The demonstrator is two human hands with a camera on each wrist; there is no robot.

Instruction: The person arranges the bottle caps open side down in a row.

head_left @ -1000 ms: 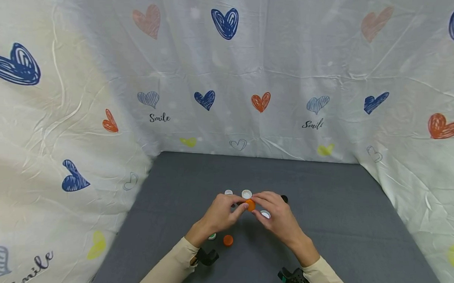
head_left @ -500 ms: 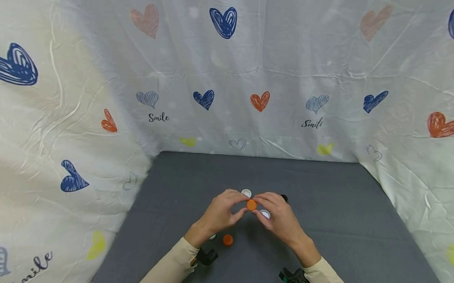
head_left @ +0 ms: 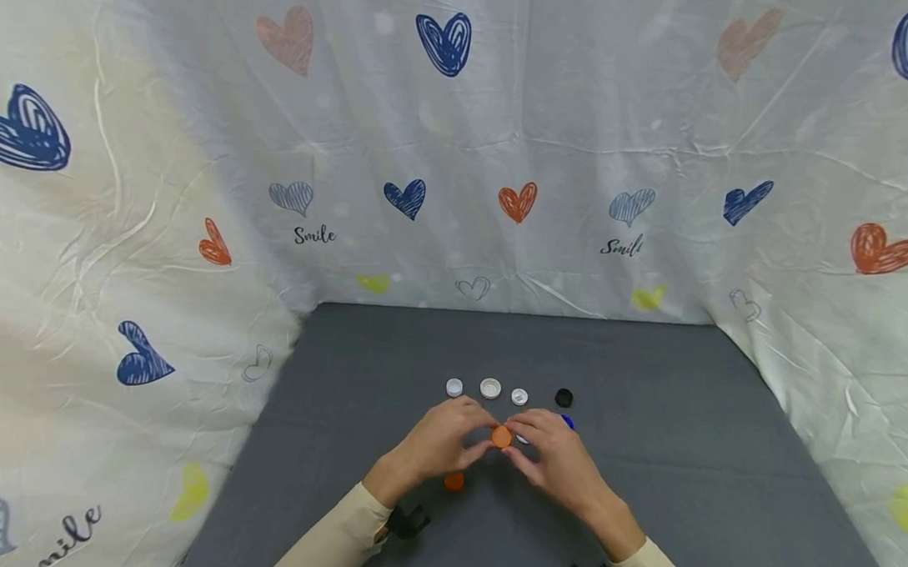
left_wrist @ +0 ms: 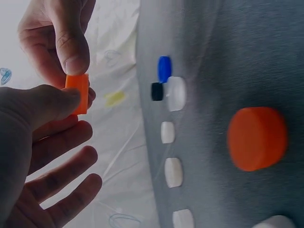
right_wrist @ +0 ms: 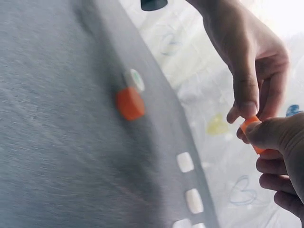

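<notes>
An orange bottle cap [head_left: 502, 436] is up off the table between my two hands. My left hand [head_left: 441, 441] pinches it from the left, the thumb [left_wrist: 52, 102] lying on its rim in the left wrist view, where the other fingers spread out below. From the other side, my right hand [head_left: 560, 458] pinches the same cap between thumb and fingers. Under the hands, a second orange bottle cap [left_wrist: 257, 138] rests on the grey table [head_left: 641, 507], partly hidden by the left hand in the head view.
Beyond the hands lie several white caps, among them one at the left [head_left: 454, 388], plus a black cap [head_left: 564, 397] and a blue cap [left_wrist: 164, 69]. A white cap with a green mark [right_wrist: 135, 80] lies beside the table's orange cap. Printed cloth [head_left: 519, 152] hangs behind the table.
Both hands have come nearer to the body with the orange cap between them. The row of caps behind, including a blue one, has come into fuller view.
</notes>
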